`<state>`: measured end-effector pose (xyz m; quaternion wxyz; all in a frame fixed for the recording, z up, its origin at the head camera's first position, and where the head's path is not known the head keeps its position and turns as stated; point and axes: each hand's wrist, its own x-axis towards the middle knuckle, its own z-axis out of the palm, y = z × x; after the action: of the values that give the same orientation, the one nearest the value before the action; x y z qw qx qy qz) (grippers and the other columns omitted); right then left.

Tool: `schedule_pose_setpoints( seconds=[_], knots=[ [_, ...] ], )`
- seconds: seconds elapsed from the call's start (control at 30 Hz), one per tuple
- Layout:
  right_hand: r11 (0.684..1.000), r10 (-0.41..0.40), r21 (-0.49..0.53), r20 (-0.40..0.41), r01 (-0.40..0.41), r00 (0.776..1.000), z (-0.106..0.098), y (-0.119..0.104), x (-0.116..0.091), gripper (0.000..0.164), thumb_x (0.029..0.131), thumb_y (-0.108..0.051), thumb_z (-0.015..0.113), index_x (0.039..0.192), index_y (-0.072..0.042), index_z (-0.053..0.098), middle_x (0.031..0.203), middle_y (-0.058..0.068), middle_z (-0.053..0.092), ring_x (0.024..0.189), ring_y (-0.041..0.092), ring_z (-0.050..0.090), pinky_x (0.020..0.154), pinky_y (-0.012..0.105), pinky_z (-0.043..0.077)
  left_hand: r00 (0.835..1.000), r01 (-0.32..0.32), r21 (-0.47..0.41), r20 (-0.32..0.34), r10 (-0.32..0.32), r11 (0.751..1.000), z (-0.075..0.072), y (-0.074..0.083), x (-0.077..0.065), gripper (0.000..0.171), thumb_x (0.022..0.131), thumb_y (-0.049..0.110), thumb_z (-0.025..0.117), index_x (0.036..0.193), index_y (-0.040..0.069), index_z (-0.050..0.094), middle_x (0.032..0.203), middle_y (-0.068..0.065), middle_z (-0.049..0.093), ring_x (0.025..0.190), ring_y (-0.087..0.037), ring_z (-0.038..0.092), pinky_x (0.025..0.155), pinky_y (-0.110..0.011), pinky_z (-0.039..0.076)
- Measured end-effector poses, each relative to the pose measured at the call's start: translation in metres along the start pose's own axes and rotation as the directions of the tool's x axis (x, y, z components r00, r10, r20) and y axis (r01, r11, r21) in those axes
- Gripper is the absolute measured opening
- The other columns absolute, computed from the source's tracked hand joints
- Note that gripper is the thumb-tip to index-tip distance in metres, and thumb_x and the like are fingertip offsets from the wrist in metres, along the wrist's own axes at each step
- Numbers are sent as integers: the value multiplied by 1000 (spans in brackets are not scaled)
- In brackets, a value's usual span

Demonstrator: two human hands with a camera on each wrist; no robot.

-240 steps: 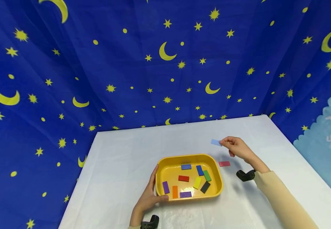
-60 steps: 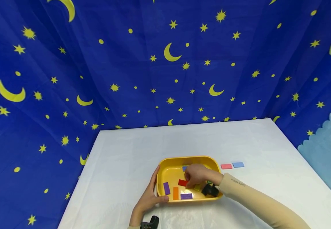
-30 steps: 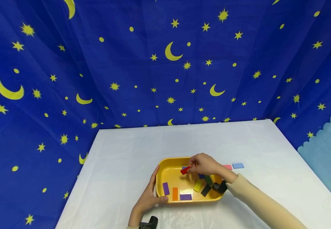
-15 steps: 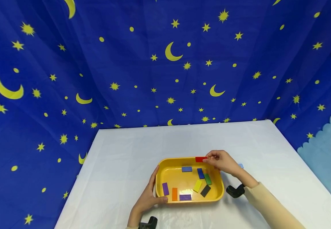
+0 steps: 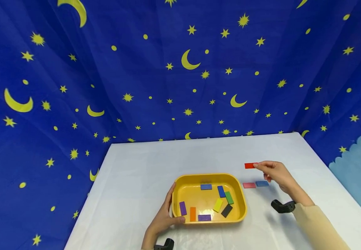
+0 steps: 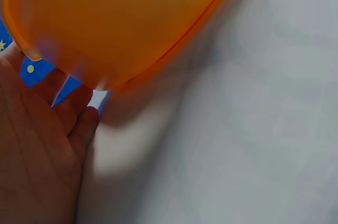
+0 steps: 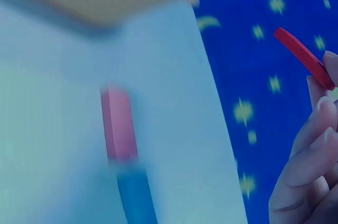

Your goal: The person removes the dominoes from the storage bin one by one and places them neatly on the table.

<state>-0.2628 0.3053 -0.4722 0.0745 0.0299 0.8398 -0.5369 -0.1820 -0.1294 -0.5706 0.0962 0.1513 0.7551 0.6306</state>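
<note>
My right hand [image 5: 275, 173] pinches a red domino [image 5: 250, 166] by one end, raised over the table to the right of the yellow tray [image 5: 209, 223]. In the right wrist view, the red domino [image 7: 301, 55] sticks out from the thumb and fingertips. Below the hand, a pink domino [image 5: 249, 185] and a light blue domino [image 5: 262, 183] lie end to end on the table. My left hand [image 5: 165, 215] grips the tray's left side, thumb at the front-left corner. From the left wrist, the fingers [image 6: 76, 102] show against the tray's outer wall [image 6: 105, 34].
Inside the tray lie several scattered dominoes, among them a yellow one [image 5: 218, 205], a green one [image 5: 229, 197], a black one [image 5: 226, 210] and an orange one [image 5: 193, 214]. A white cloth covers the table [image 5: 143, 173]. Behind stands a blue star-patterned curtain [image 5: 155, 69].
The light blue domino was put down beside the pink one. My right hand then took the red domino from the tray and carried it right, past the rim. My left hand stays on the tray.
</note>
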Motion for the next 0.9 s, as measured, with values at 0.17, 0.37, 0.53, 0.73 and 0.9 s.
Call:
schedule_pose_setpoints(
  seconds=[0.17, 0.37, 0.53, 0.73, 0.9],
  knots=[
    [998, 37, -45, -16, -37, 999, -32, 21, 1, 59, 89, -43, 65, 114, 11, 60, 63, 2, 52, 58, 12, 49, 52, 27, 45, 1000, -5, -9, -14, 5, 1000, -1, -2, -1, 113, 68, 25, 86, 152, 39, 11, 158, 2, 9, 141, -26, 9, 107, -61, 7],
    [987, 77, -144, 50, -69, 996, -56, 45, -6, 54, 91, -39, 63, 114, 9, 61, 63, 3, 52, 58, 14, 47, 54, 28, 42, 1000, -18, -27, -13, 18, 999, -2, -1, -1, 114, 68, 20, 86, 152, 40, 10, 157, 3, 9, 141, -26, 9, 107, -61, 7],
    [977, 147, -171, 82, -131, 986, -67, 64, -10, 49, 91, -37, 63, 112, 7, 62, 63, 2, 51, 57, 14, 47, 53, 27, 42, 1000, -19, -23, -4, 19, 1000, -1, 0, -2, 114, 69, 21, 85, 152, 39, 9, 158, 2, 8, 141, -27, 9, 107, -61, 8],
    [974, 188, -149, 91, -173, 978, -75, 76, -10, 44, 90, -33, 65, 109, 7, 64, 61, 0, 52, 55, 12, 47, 52, 26, 43, 1000, -9, -23, -16, 9, 1000, -1, 1, -3, 114, 68, 20, 86, 152, 40, 10, 158, 4, 9, 141, -26, 10, 107, -61, 7],
    [968, 208, -163, 101, -190, 973, -77, 79, -10, 44, 90, -34, 65, 106, 6, 65, 61, -1, 50, 54, 12, 45, 52, 26, 40, 1000, -1, -26, -11, 0, 1000, -1, 2, -3, 113, 68, 24, 85, 151, 41, 10, 157, 5, 8, 141, -24, 9, 107, -61, 8]
  ],
)
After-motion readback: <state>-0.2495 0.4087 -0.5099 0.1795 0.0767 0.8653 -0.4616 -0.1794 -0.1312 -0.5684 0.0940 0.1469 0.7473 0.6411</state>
